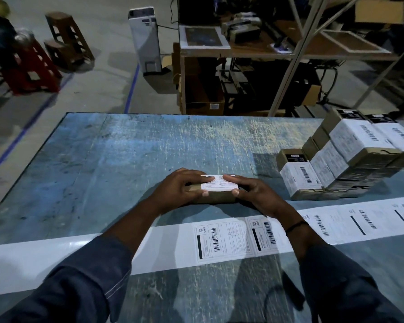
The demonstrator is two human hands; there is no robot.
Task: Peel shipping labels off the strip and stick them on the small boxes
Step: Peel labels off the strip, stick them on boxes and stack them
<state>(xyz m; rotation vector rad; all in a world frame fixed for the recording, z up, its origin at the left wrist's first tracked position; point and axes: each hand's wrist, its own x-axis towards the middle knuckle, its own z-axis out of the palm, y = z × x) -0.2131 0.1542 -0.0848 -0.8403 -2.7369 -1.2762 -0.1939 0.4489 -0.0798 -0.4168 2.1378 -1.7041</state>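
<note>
Reaching out over the strip [56,252], which crosses the near part of the worktop [103,159] from left to right, both arms end at one small box [217,199] just beyond it.

The left hand [180,187] grips the box's left end, thumb on the near face and fingers curled over the top. The right hand [254,192] pinches the right end the same way, forefinger laid flat along the label [219,184] on the lid.

The step in hand looks like seating that label. To do it well, I would hold the box down with the left hand and stroke the right fingertips outward from the middle, so that no air stays under the paper. Then I would rub along each edge and corner, and fold any overhang square down the side. The box must not slide on the scuffed worktop while this is done.

As for writing, the next label [222,238] on the strip shows a small emblem with "CRED" beside it, a heavy black bar, barcodes and a ruled table. Its fine print is too small to read. The print on the label under the fingers is too small as well. Farther off to the right, the stack of labelled boxes [336,157] shows barcodes and black printed end panels, none of it legible.
</note>
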